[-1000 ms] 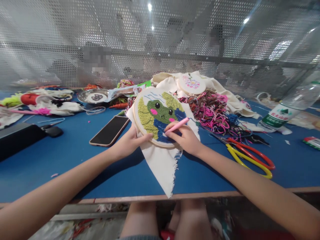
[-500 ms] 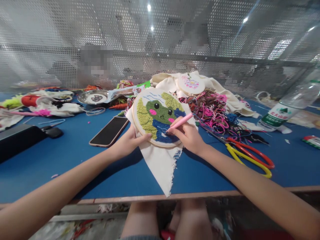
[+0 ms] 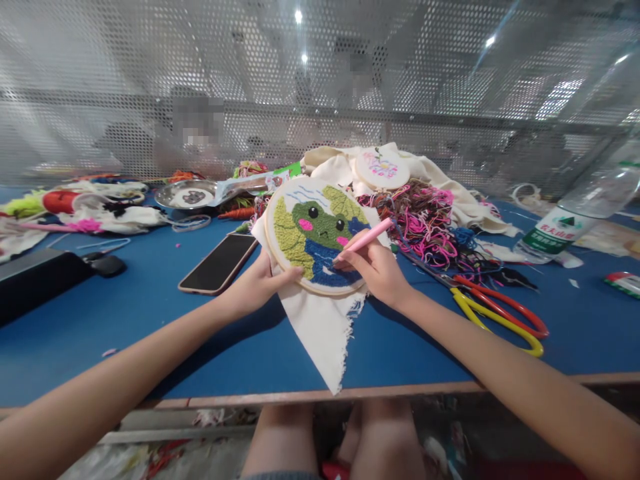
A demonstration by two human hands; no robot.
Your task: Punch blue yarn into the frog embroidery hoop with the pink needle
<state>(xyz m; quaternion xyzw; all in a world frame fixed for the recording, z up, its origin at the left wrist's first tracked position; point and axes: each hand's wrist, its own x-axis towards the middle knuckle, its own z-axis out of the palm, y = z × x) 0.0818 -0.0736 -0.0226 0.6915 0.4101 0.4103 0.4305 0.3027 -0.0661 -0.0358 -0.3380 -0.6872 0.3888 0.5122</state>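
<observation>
Embroidery hoop (image 3: 320,233): my L grip (image 3: 263,281) is pinching it thumb-on-top, prob. for steadiness; R grip (image 3: 379,272) is clasping pink punch needle (image 3: 369,236) pen-style, prob. for control.

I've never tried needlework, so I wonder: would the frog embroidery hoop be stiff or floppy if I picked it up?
The embroidery hoop would probably stay stiff: its stitched cloth looks flat within a round rim. The loose cloth corner, trailing below the rim, would likely flop. The slim rim suggests little weight.

A grey perforated screen (image 3: 260,50) stands along the far side of the blue table (image 3: 145,287); small white lights (image 3: 299,17) glint high up.
</observation>
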